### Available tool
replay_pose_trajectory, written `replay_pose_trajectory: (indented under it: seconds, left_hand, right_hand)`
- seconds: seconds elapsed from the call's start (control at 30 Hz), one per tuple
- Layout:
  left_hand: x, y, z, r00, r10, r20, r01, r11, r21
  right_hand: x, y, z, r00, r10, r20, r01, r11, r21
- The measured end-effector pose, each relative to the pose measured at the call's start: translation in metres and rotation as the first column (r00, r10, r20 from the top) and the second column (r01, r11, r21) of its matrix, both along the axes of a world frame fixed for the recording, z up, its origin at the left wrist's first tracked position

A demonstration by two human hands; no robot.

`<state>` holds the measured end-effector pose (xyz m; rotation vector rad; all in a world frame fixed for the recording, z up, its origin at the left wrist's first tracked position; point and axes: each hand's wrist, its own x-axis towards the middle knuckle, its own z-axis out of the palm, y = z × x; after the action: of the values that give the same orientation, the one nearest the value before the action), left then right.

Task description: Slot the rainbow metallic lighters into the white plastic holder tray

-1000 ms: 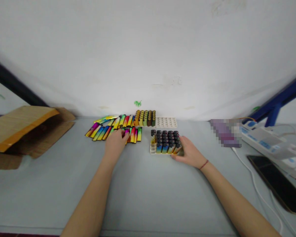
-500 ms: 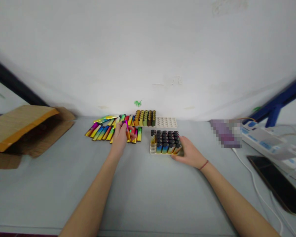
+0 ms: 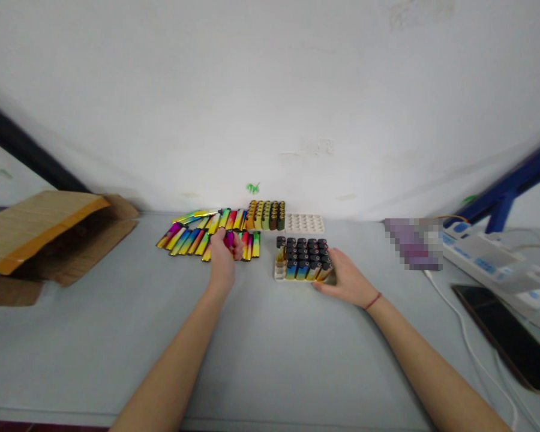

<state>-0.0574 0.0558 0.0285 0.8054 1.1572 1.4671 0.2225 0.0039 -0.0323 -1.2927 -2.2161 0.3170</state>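
At the far middle of the table, the left hand is closed around 1 lighter, held just above the loose lighters that lie flat in rows there. The fingers curl round the magenta body; how much of it they cover cannot be told at this size.

The lighter is judged light, rigid and glossy, so it may slip under a weak pinch. The best hold is across the 2 broad flat sides at mid-body, clear of the capped end, since the lower end would need to be free to seat in a slot.

Just to the right stands a white tray filled with upright lighters, black caps up. At least 1 slot at its left edge appears unfilled. The right hand rests against the tray's right near corner, fingers bent and touching its side, steadying it rather than lifting.

Behind this tray, against the wall, stands a second group of upright lighters, with an unfilled white tray beside it.

Well apart on the left lies an open cardboard box. On the right are a power strip with white cables and a dark phone.
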Motion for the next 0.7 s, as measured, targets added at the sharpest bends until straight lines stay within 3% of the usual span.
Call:
replay_pose_trajectory:
  seconds: [0.23,0.7]
  left_hand:
    - [-0.0033,-0.0005,0.0023,0.995,0.081,0.05,-0.08,0.997,-0.024]
    - [-0.002,-0.0009,0.0002,0.986,0.134,0.104,-0.135,0.991,0.012]
  right_hand:
    - [0.0006,0.0002,-0.0017,1.0,-0.003,0.001,0.003,1.0,0.008]
    - [0.0,0.0002,-0.0005,1.0,0.005,-0.006,-0.004,1.0,0.016]
